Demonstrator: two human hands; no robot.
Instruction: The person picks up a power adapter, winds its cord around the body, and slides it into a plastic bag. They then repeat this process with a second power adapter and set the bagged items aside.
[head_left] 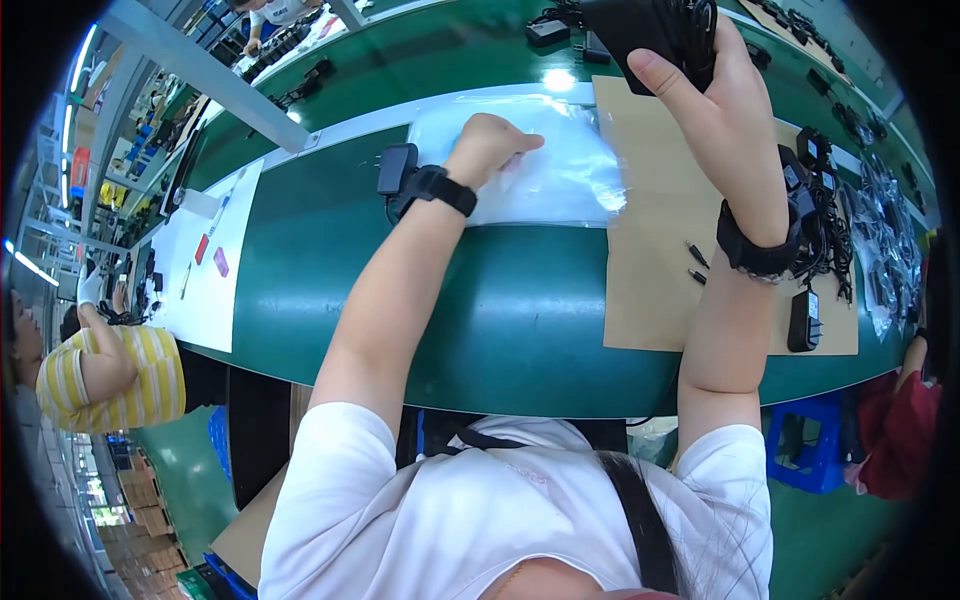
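My right hand [738, 125] is raised over the far right of the bench, wrapped round a black power adapter [640, 45] with its cord [694, 40] bundled beside it. The top of both runs out of the picture. My left hand [490, 148] is closed over a stack of clear plastic bags [570, 180], its curled fingers pinching at the top bag; the fingertips are partly hidden. Close to my left wrist lies another black adapter [397, 168] with plug prongs. Each wrist wears a black band.
Brown cardboard [650, 290] on the green bench [320, 270] bears more adapters [805, 320] and tangled cords. Wrapped pieces [885, 250] lie at far right. A white sheet [215, 290] with markers is at left. A person in yellow stripes [115, 375] sits left; a blue stool [805, 445] stands right.
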